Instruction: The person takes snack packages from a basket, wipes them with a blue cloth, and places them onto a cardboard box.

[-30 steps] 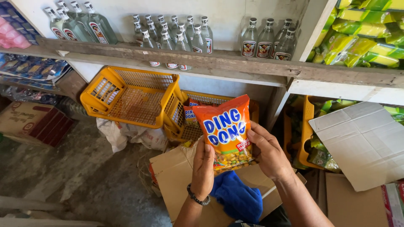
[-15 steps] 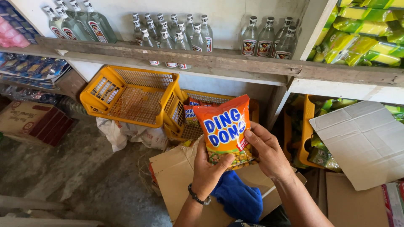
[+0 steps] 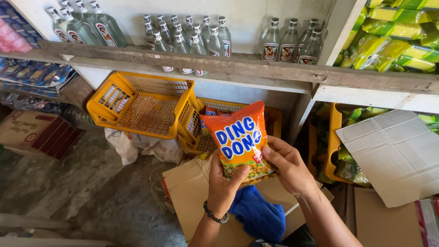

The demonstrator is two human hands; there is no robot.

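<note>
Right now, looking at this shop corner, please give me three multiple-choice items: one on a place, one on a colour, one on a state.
1. Where is the blue cloth?
A. in the open brown cardboard box
B. on the wooden shelf
C. in a basket

2. What colour is the tilted empty plastic basket?
A. green
B. yellow
C. red

3. How is the orange snack packet held?
A. left hand only
B. lying on the floor
C. by left hand and right hand

Answers: 1 A, the cloth lies among the flaps; 2 B, its mesh is yellow; 3 C, both hands grip its lower edge.
</note>
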